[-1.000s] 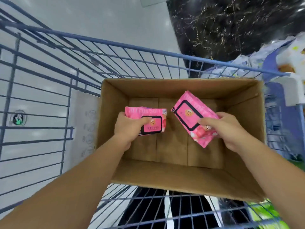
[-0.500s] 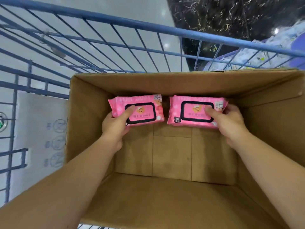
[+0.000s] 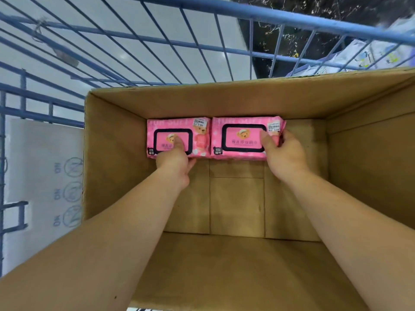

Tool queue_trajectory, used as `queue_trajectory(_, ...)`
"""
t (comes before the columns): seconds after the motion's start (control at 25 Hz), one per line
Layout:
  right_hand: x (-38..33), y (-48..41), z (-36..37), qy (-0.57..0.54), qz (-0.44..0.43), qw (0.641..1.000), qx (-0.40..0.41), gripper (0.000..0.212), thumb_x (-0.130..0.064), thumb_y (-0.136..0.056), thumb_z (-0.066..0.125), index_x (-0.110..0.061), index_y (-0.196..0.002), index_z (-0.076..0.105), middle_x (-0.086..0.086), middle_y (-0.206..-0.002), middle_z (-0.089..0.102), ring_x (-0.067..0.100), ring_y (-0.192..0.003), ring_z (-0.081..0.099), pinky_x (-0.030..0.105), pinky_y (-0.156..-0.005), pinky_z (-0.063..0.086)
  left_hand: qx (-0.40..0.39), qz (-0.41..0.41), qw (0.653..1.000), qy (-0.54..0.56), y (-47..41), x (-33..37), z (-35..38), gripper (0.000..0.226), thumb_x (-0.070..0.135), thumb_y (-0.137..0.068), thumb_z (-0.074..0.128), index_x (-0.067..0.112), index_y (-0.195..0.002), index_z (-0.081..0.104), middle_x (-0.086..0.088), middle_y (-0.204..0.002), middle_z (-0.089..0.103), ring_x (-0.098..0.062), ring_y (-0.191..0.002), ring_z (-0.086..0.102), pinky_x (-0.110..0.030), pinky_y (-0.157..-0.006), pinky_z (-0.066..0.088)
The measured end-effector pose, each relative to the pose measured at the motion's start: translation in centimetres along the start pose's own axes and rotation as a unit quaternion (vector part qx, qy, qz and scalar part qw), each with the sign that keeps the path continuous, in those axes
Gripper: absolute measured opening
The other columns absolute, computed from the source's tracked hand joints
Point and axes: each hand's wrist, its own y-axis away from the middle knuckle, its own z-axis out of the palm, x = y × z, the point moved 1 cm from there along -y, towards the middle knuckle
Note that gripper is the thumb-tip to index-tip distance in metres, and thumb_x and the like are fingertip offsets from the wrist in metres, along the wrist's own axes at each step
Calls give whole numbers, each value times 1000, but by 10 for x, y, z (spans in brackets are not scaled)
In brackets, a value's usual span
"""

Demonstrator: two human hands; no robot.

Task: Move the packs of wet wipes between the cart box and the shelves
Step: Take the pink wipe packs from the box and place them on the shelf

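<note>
Pinching the near edge of the left pack (image 3: 195, 140), the left hand (image 3: 174, 163) has its thumb (image 3: 178, 142) flat on the black-framed lid and its fingers tucked at the underside: a grasp, not a release. On the other side, the right hand (image 3: 284, 157) wraps the right end of the right pack (image 3: 242, 138), thumb (image 3: 266, 140) on top beside the price sticker, fingers curled round the end. Both packs lie face up on the bottom of the box (image 3: 224, 102), up against its far wall and touching each other along their short sides. The left one sits close to the far-left corner, and bare cardboard shows between the right one and the right wall. By the look of it this is the setting-down step, though from one glance a lift-out toward the shelves can't be ruled out. If it is placing, the good finish is to press both packs square to the far wall, hold the seam between them closed, then lift the thumbs first and slide the fingers out low toward the near wall so neither pack drags back or tips. The soft wrapper will likely give under a thumb, so light pressure is enough. There is room along the far wall at the right and across the near half for more rows. Around the box stands the blue wire cart (image 3: 247, 14), with a white sign (image 3: 45, 176) on its left side and dark floor (image 3: 325, 5) beyond the far rail.
</note>
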Motion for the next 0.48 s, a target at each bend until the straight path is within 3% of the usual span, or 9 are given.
queue_trajectory(0.16, -25, -9, -2, 137, 47, 989, -19, 46, -49, -101, 50, -7, -115, 61, 13, -106, 64, 31, -93, 56, 30, -72, 35, -3, -8, 991, -132, -5, 14, 11, 50, 43, -107, 46, 12, -147, 44, -7, -130, 62, -23, -90, 69, -37, -80, 63)
queue_trajectory(0.28, -34, -9, -8, 118, 77, 989, -46, 48, -47, -100, 52, -5, -119, 63, 13, -106, 62, 32, -95, 58, 31, -73, 37, -43, -23, 974, -221, 0, 19, 3, 54, 46, -108, 42, 15, -152, 38, -12, -141, 56, -31, -105, 66, -47, -88, 60)
queue_trajectory(0.36, -33, 5, -17, 101, 64, 991, -61, 44, -47, -100, 53, -10, -121, 63, 7, -104, 61, 28, -94, 57, 29, -74, 37, -80, -32, 957, -275, 9, 21, -12, 52, 43, -108, 44, 14, -150, 42, -16, -138, 58, -32, -111, 64, -49, -95, 56)
queue_trajectory(0.48, -36, 48, -36, 73, 45, 992, -90, 51, -52, -103, 42, -11, -126, 62, 6, -105, 61, 28, -97, 57, 28, -77, 38, -126, 34, 935, -329, 38, 28, -31, 52, 45, -104, 46, 13, -145, 51, -9, -127, 62, -25, -113, 59, -40, -97, 48)
